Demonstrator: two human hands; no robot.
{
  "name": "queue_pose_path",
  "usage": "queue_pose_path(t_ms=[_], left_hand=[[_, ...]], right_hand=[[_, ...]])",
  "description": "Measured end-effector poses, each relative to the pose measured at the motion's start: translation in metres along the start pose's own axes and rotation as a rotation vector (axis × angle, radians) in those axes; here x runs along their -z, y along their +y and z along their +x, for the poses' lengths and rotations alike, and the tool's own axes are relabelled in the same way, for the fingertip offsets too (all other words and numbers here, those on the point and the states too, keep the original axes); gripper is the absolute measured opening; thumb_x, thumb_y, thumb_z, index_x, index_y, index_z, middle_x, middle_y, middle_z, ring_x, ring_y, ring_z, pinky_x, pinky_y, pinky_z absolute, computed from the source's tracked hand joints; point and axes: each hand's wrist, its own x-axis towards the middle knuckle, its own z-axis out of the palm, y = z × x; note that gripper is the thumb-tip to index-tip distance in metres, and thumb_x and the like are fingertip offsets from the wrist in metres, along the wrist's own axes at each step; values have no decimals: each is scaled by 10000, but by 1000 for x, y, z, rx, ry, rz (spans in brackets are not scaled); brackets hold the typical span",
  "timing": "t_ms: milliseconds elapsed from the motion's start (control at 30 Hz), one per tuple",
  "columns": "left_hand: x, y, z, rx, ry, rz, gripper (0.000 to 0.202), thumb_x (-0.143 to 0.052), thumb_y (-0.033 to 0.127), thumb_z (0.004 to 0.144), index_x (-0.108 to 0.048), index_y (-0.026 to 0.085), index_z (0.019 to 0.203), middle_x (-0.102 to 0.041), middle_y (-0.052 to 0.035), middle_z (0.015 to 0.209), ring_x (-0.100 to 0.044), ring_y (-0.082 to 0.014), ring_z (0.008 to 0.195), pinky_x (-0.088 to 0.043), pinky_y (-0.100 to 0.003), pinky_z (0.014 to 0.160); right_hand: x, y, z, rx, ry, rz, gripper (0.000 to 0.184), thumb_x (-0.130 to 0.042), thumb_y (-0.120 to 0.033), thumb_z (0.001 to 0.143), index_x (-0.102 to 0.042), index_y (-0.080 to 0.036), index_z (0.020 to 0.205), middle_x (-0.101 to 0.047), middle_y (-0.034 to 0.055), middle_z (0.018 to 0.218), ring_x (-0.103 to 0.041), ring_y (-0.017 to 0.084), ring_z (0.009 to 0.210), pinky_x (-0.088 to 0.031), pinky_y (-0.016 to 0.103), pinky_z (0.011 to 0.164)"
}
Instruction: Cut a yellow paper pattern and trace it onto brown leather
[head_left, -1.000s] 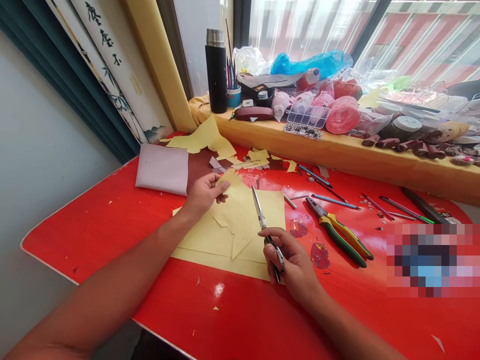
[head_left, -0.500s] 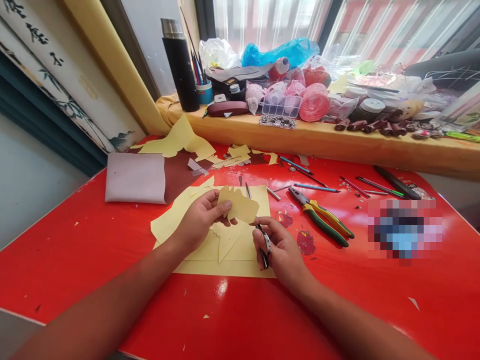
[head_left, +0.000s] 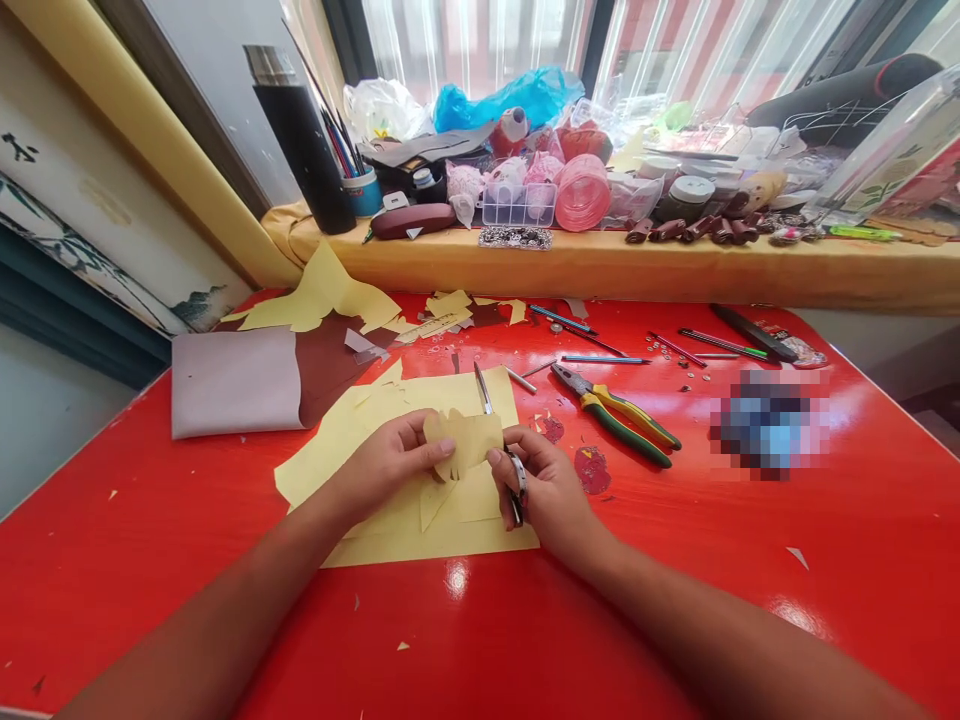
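Observation:
My left hand (head_left: 397,462) pinches a small yellow cut-out piece (head_left: 472,440) between thumb and fingers. Its edge is wavy on the left, and a narrow notched part hangs at the bottom. Scissors (head_left: 517,478) with dark handles sit in my right hand (head_left: 546,485), their blades pointing away from me behind the piece. The fingertips of my right hand are at the piece's right edge; whether they grip it I cannot tell. Below both hands lie larger yellow sheets (head_left: 420,535), overlapping, with a torn-looking cut in the upper one.
Pliers (head_left: 619,415) with green and yellow handles lie right of the sheets, near several pens (head_left: 606,359). Yellow offcuts (head_left: 450,312) and a folded pale sheet (head_left: 236,385) are at the back left. A black flask (head_left: 304,150) and craft supplies crowd the sill.
The yellow piece has been turned in my left hand, so its notched part now points down. My right hand has come closer to its right edge. The camera view has shifted slightly.

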Motion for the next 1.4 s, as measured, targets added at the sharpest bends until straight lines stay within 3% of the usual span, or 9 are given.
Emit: queue_pose_path(t_ms=[133,200,300,467,967,1400], left_hand=[[5,5,-5,133,-182,150,351,-836,513,847,-712,206,964,-755,-35,910,-715,-219,835,-564,-307,728],[5,6,-7,134,-232,242,358,-806,538,867,-726,201,958,-752,-43,926,-723,-227,847,-569,-317,744],[1,5,-8,96,-184,274,384,-765,565,896,-742,192,986,-753,-55,961,-723,-222,855,-582,-330,784],[-7,4,-6,69,-56,121,457,-792,569,868,-745,194,1125,-787,-80,1059,-726,-221,853,-594,-334,774],[-15,11,-11,120,-139,73,340,-853,451,848,-791,217,1087,-799,-52,1032,-732,-220,908,-594,-302,778],[-13,9,-10,110,-156,77,391,-835,500,851,-774,193,1085,-800,-74,1046,-742,-226,901,-594,-317,782]], right_hand=[[1,0,0,-12,40,13,377,-782,-564,859,-602,-237,915,-537,-119,548,-506,83,336,-325,183,349],[1,0,0,-12,44,11,386,-776,-575,858,-607,-234,922,-548,-113,570,-515,81,343,-317,179,350],[0,-1,0,-17,43,21,401,-783,-587,841,-606,-236,918,-546,-111,594,-523,83,349,-310,175,343],[0,-3,0,-17,30,1,384,-780,-576,844,-629,-231,916,-533,-110,578,-505,82,347,-308,174,344],[-1,-1,-1,-43,38,32,427,-843,-588,798,-625,-232,888,-560,-90,655,-535,80,371,-383,177,349],[-1,0,-1,-55,39,26,447,-864,-595,782,-620,-236,888,-583,-88,663,-535,79,368,-398,182,354]])
